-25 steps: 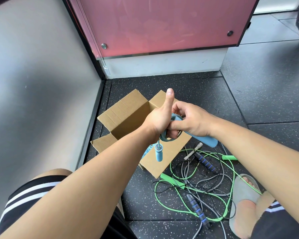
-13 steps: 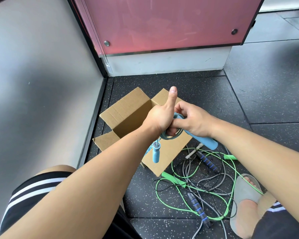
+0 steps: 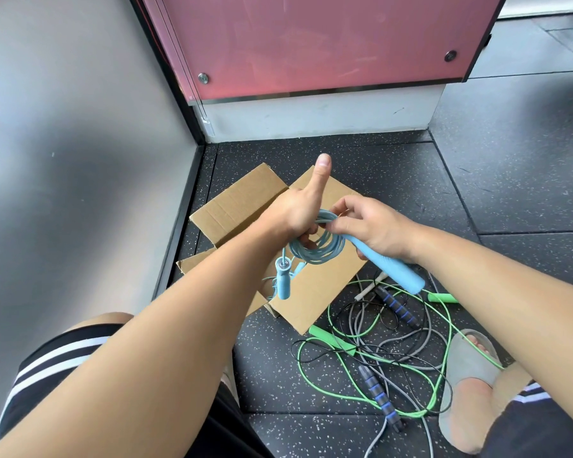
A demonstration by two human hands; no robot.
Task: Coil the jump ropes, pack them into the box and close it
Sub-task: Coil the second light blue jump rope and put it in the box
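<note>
A light blue jump rope (image 3: 316,251) is wound into a small coil above the open cardboard box (image 3: 242,206). My left hand (image 3: 298,209) grips the coil with its fingers, thumb pointing straight up. My right hand (image 3: 368,226) pinches the rope at the top of the coil and holds one blue handle (image 3: 391,271) under its palm. The other blue handle (image 3: 282,279) dangles below the coil on a short length of rope. A green rope (image 3: 351,352) and a grey rope with blue-banded black handles (image 3: 377,395) lie tangled on the floor at the right.
The box stands in a corner between a grey wall (image 3: 63,160) on the left and a pink panel (image 3: 311,44) behind. My right foot in a grey slipper (image 3: 467,381) rests beside the tangle. Black speckled floor (image 3: 510,180) stretches to the right.
My hands have drawn slightly apart, so the blue coil now shows between them. The dangling handle has swung a little to the left.
</note>
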